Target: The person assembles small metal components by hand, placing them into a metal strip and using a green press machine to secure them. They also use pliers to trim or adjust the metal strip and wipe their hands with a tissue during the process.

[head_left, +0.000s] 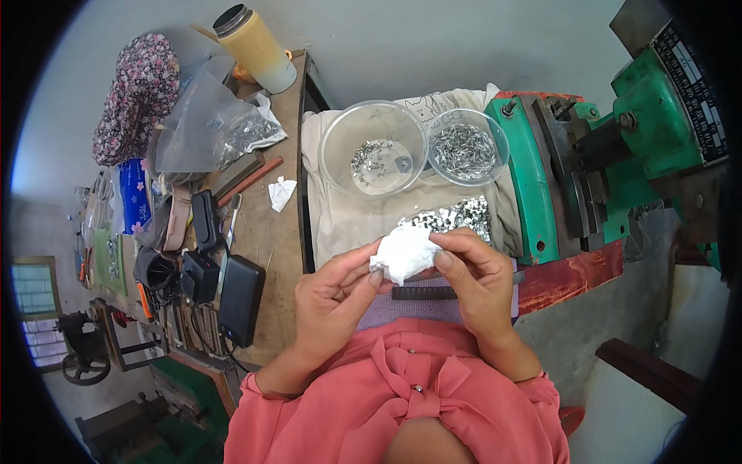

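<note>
A crumpled white tissue point(405, 254) is held up in front of me between both hands. My left hand point(337, 290) pinches its left edge between thumb and fingers. On the opposite edge, my right hand point(478, 277) grips it the same way. Whether anything lies inside the tissue is hidden. Just beyond my hands a heap of small shiny metal pieces point(468, 216) is spread on a beige cloth point(340, 220). Below the tissue, a dark ridged bar point(423, 293) lies partly covered by my hands.
Behind the heap stand a clear tub point(328, 158) with some metal parts and a smaller tub point(502, 143) full of metal pins. A green machine point(533, 185) borders the right. The wooden table point(270, 232) at left carries a black case point(241, 301), a brush and a yellow bottle point(255, 50).
</note>
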`<state>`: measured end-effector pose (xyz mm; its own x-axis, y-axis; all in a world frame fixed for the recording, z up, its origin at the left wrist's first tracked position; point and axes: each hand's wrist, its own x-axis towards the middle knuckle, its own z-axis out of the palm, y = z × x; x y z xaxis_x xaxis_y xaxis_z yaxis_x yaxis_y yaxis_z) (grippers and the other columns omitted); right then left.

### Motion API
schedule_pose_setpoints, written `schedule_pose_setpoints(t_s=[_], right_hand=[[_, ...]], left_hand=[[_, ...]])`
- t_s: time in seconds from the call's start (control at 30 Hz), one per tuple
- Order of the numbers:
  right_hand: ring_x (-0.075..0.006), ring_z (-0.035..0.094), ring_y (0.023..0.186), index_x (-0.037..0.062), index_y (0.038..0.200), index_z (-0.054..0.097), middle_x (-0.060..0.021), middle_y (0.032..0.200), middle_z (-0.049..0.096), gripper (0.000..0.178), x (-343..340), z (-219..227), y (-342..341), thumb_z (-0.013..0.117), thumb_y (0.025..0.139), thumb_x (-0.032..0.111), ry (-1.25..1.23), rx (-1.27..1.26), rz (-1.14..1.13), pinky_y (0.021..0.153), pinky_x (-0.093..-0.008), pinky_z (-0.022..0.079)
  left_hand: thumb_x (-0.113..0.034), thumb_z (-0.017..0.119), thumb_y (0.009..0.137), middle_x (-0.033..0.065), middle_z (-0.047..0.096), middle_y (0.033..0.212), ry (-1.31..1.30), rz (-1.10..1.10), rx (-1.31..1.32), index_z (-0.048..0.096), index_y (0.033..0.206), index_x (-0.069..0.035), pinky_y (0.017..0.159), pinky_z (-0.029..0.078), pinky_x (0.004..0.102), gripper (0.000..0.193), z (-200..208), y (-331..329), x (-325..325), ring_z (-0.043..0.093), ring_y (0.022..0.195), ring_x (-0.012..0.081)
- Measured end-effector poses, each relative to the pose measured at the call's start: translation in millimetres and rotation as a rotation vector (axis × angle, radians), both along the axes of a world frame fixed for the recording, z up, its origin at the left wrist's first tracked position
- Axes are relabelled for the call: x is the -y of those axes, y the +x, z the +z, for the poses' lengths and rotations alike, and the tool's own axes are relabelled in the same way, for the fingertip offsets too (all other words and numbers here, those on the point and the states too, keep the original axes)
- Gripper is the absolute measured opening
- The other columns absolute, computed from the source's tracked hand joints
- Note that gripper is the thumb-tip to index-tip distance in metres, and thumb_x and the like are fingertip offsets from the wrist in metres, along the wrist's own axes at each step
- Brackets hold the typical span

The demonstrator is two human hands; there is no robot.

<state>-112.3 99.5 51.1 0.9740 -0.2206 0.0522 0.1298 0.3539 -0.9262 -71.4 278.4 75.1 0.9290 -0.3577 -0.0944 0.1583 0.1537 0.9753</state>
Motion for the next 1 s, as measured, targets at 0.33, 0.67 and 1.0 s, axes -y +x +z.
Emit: schedule_pose_setpoints(t_s=[0.33, 0.67, 1.0], right_hand=[[-0.0108, 0.061, 0.088, -0.0043, 0.116, 0.069, -0.0068, 0.098, 0.066, 0.025, 1.2, -1.2, -1.6, 0.067, 0.095, 0.01, -0.039, -0.098, 0.06, 0.076, -0.0243, 0.049], [-0.0065, 0.058, 0.073, -0.0037, 0.098, 0.072, -0.0039, 0.086, 0.069, 0.012, -1.5, -22.4, 1.4, 0.067, 0.094, 0.006, 0.078, -0.182, -0.057, 0.066, -0.0213, 0.046], [-0.0092, 0.06, 0.065, -0.004, 0.096, 0.071, -0.0054, 0.081, 0.07, 0.014, -3.5, -30.1, 5.0, 0.066, 0.095, 0.009, 0.232, -0.207, -0.088, 0.057, -0.0234, 0.049]], left_hand=[[0.007, 0.06, 0.093, 0.011, 0.071, 0.103, 0.128, -0.023, 0.142, 0.064, 0.117, 0.008, 0.078, 0.056, 0.0247, 0.025, -14.6, 6.9, -7.2, 0.069, 0.091, 0.0128], [0.005, 0.056, 0.09, 0.0103, 0.07, 0.09, 0.051, -0.077, -0.105, 0.062, 0.105, 0.006, 0.069, 0.055, 0.0242, 0.017, -20.6, 11.7, -9.1, 0.066, 0.075, 0.0111], [-0.008, 0.06, 0.091, 0.0127, 0.069, 0.101, -0.174, -0.046, -0.367, 0.058, 0.103, -0.001, 0.07, 0.056, 0.0285, 0.014, -33.7, 11.9, -7.4, 0.067, 0.083, 0.0169]])
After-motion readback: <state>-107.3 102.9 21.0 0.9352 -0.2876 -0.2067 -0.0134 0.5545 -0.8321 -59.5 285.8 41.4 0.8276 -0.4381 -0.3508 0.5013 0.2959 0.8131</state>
